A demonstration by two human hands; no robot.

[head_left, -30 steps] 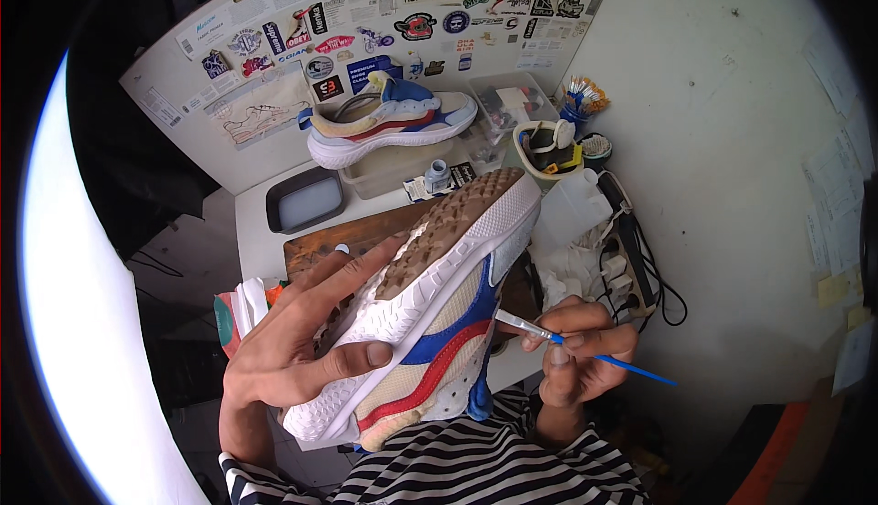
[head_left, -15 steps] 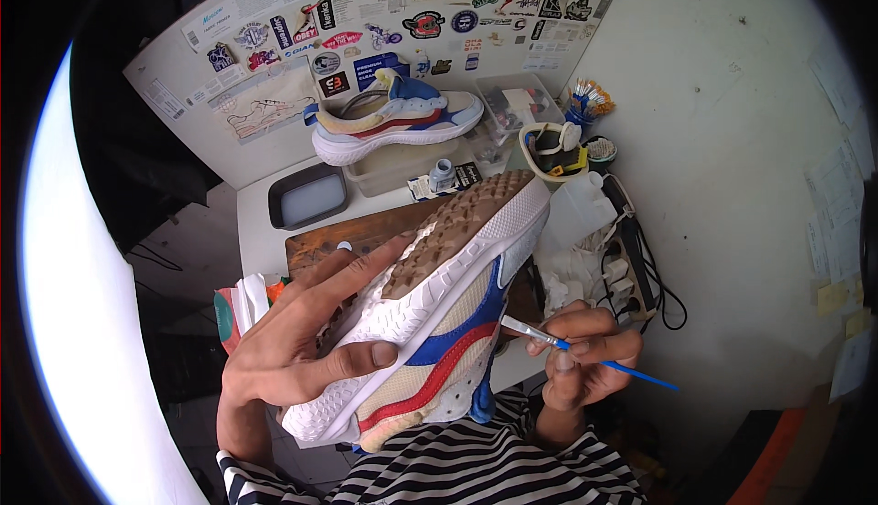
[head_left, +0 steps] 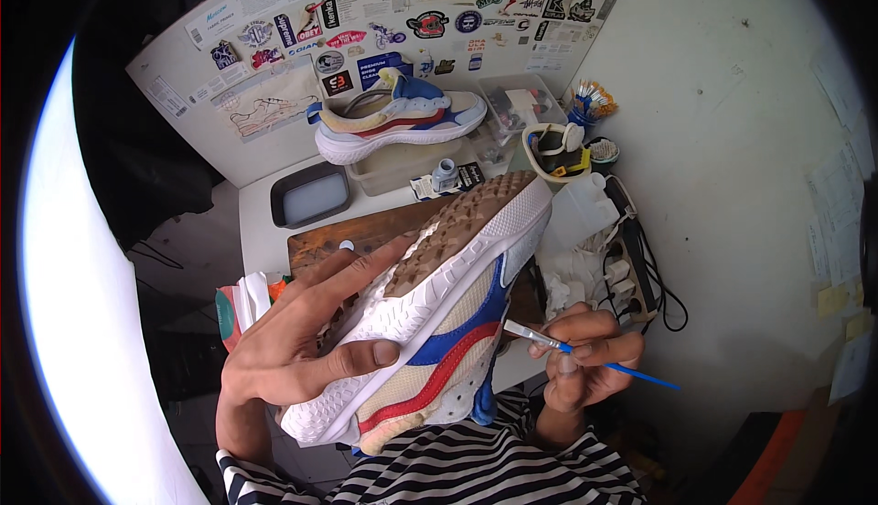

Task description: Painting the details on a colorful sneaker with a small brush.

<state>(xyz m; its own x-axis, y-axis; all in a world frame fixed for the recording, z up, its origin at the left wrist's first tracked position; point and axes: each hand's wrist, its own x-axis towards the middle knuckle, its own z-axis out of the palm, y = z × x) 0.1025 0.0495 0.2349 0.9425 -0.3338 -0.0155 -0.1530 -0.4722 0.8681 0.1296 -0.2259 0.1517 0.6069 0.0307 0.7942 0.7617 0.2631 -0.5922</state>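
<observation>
My left hand (head_left: 306, 336) grips a sneaker (head_left: 448, 331) around its sole, thumb along the white midsole and fingers over the underside. The shoe is tilted on its side, toe pointing up and right, with a brown tread and a cream, blue and red upper. Between the fingertips of my right hand (head_left: 590, 359) is a thin paintbrush (head_left: 622, 370) with a blue handle. Its flat white bristles are beside the shoe's upper near the red stripe; whether they touch it I cannot tell.
A matching sneaker (head_left: 402, 116) rests on a clear plastic box (head_left: 375, 176) at the back. Near it are a dark tray (head_left: 311, 196) of cloudy liquid, a small paint bottle (head_left: 444, 174) and a respirator mask (head_left: 553, 150). Brushes (head_left: 594, 101) in a cup and a power strip (head_left: 626, 276) sit right.
Very little differs. The view has shifted slightly; the hands, sneaker and paintbrush keep nearly the same pose.
</observation>
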